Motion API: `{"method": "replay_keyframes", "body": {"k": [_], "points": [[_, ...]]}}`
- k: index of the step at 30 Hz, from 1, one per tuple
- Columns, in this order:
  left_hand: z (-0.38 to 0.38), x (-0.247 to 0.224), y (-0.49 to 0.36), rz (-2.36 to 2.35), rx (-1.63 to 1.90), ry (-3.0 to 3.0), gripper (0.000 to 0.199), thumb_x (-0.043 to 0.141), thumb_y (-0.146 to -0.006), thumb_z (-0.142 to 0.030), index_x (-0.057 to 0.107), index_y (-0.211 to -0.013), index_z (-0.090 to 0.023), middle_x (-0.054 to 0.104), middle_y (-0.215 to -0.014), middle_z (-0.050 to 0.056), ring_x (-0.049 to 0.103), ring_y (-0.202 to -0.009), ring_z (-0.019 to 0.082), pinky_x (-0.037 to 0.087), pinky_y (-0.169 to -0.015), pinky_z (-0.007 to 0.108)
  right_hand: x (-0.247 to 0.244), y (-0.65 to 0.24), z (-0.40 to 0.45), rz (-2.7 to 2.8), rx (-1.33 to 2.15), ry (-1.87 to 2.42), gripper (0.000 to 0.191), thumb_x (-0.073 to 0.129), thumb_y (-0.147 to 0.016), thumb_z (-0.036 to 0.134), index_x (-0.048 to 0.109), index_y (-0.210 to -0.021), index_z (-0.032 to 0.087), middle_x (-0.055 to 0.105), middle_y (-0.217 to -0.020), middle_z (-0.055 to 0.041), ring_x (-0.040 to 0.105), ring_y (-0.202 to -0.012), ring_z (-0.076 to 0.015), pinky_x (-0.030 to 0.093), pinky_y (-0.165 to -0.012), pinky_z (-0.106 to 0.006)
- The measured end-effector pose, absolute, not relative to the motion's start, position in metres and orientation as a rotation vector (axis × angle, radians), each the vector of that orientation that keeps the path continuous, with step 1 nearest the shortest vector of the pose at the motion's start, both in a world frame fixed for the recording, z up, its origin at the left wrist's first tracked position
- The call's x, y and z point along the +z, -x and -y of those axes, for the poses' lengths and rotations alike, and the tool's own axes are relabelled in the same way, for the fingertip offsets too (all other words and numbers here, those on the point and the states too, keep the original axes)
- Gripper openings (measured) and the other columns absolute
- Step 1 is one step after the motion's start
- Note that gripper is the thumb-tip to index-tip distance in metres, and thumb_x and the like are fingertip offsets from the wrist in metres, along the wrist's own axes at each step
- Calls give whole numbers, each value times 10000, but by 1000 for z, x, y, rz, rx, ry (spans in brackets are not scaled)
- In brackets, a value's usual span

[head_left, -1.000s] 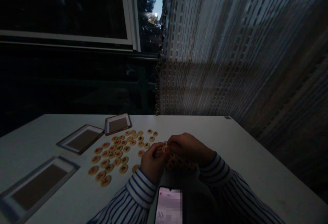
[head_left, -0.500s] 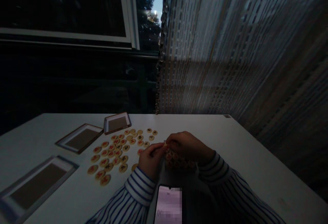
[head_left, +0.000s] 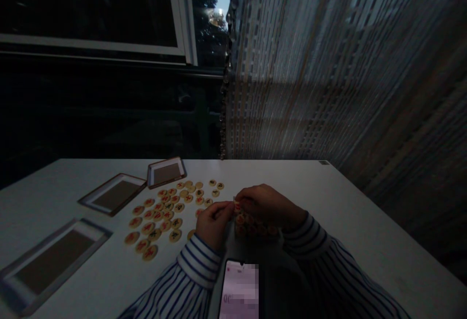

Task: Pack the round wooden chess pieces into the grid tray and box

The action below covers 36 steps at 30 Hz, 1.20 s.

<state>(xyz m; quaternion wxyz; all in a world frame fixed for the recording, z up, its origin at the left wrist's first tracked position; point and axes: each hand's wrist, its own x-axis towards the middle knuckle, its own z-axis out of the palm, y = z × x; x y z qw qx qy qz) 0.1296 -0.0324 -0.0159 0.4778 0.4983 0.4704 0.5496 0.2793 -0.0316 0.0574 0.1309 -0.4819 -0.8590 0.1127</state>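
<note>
Round wooden pieces with red characters (head_left: 251, 230) sit in rows in a box, partly under my right hand (head_left: 270, 206). That hand's fingers are bent together over the box's back left corner, on a piece (head_left: 237, 205). From the left, my left hand (head_left: 214, 221) reaches the same corner with thumb and forefinger pressed together; what lies between them is too small to tell. Many loose round pieces (head_left: 168, 214), with red or black characters and some blank, are spread on the white table (head_left: 109, 280) left of my hands.
Three shallow trays or lids lie at the left: one (head_left: 167, 173) at the back, one (head_left: 113, 194) in the middle, one (head_left: 54, 263) nearer. A lit phone (head_left: 239, 290) is at the front edge. A bead curtain (head_left: 284, 90) hangs behind the table.
The view has shifted slightly. My left fingers have closed a little more, and a red-marked piece now shows at the box's corner beside my right fingertips.
</note>
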Motion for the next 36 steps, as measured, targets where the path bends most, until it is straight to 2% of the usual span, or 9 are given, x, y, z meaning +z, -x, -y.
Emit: {"method": "replay_keyframes", "body": {"k": [5,20,36], "points": [[34,-12,-130,-1160,1323,-1229,123,648,-585,-268,646,-657,-169,664,-627,16,594,-552,110,477,-544,187,59,-278,32,2528,325,1366,251,427,-787,206,622,-944,188,658,-893,-36,583,-810,-137,385,-706,-222],[32,-8,-128,-1130,1327,-1061,174,671,-538,-270,636,-662,-153,650,-561,8,595,-532,117,489,-528,199,60,-277,34,2462,311,1428,265,425,-784,228,609,-970,184,661,-862,-41,595,-755,-137,401,-659,-218],[32,-13,-129,-1061,1298,-1030,210,683,-555,-283,640,-698,-136,655,-641,23,598,-607,122,485,-571,211,59,-279,33,2489,415,1346,273,415,-790,207,614,-975,176,654,-901,-43,584,-799,-141,398,-698,-230]]}}
